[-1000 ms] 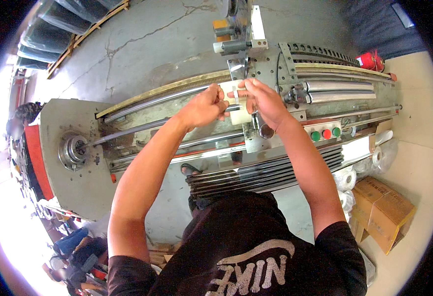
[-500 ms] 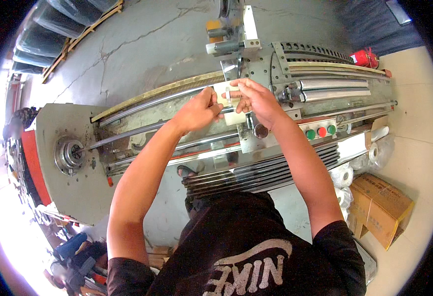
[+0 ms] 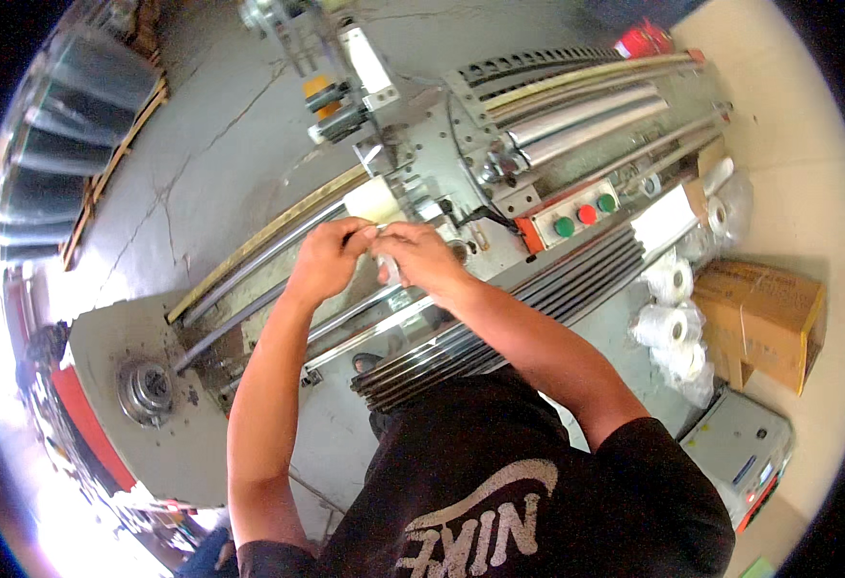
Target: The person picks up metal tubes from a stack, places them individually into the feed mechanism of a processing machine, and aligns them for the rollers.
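Both my hands meet over the middle of a long grey machine [image 3: 422,144], just in front of a pale cream roll [image 3: 372,199] on its shaft. My left hand [image 3: 328,255] is closed in a pinch; whatever lies between its fingertips is hidden. Beside it, my right hand [image 3: 426,258] has its fingers closed on a whitish, translucent strip of film [image 3: 390,272], which hangs below the fingers. The fingertips of the two hands touch or nearly touch. A long metal shaft [image 3: 230,325] runs from the roll to a round chuck [image 3: 146,392] at the left end.
Green and red push buttons [image 3: 586,214] sit on the machine's front right. Several dark rods [image 3: 499,337] lie along the near side. Wrapped white rolls [image 3: 671,326] and a cardboard box [image 3: 759,313] stand at the right. A red fire extinguisher [image 3: 644,40] is at the back.
The view has turned and tilted. My hands have come off the front of the cream roll, down and nearer to me, and drawn together. The translucent strip now hangs at my right hand.
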Demonstrator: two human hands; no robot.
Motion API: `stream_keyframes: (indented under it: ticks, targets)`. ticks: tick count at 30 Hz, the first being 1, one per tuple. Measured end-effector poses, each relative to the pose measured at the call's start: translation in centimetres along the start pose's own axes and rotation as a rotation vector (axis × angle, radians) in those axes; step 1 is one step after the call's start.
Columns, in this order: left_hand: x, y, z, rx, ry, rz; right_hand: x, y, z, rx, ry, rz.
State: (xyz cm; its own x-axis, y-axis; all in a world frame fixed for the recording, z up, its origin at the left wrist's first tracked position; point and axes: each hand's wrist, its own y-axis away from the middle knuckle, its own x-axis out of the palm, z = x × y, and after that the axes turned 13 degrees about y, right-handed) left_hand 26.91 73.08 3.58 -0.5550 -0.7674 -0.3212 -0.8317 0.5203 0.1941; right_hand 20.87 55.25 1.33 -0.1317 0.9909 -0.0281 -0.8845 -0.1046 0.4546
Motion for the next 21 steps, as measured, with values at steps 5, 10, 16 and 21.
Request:
stream_keyframes:
  ticks: [5,10,16,21]
  targets:
    - [-0.4,-1.0,0.7,-0.014,-0.122,-0.151,2.5,12.1,5.3,-0.396,-0.053,1.103]
    - [-0.5,-1.2,1.6,-0.002,-0.008,-0.102,-5.0,13.8,-0.6,-0.326,0.237,0.812]
    - [0.1,-0.6,0.7,-0.015,-0.021,-0.030,-10.2,8.0,-12.3,-0.362,1.030,-0.403]
    - [0.5,0.1,0.9,0.000,-0.009,-0.046,-9.9,1.6,-14.7,-0.520,1.458,-0.645]
